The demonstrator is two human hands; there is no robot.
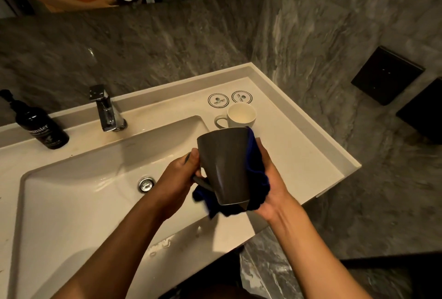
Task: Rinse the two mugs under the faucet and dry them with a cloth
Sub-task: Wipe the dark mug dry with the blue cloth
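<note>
Head view, nearest first: the right hand (270, 179) cups a dark blue cloth (257, 179) against the side and base of the dark mug (224, 167), fingers curled round the fabric, while the left hand (178, 179) grips the mug by its handle. The mug is held in the air, tilted with its mouth pointing away, over the right edge of the sink (71, 191) and the counter (299, 155). It looks like glazed ceramic: stiff, fairly heavy for its size, breakable if dropped on the hard basin, and likely slick where water remains. The handle is the surest hold, and the soft cloth wrapped round the body adds grip as well as drying. Just beyond it, a white mug (240, 114) stands upright on the counter, handle to the left, apart from the dark one; it should handle the same way, best lifted by the handle. Behind it lie two round coasters (218, 100). Farther left stands the faucet (107, 112), with no water visibly running, and a dark pump bottle (41, 128).
</note>
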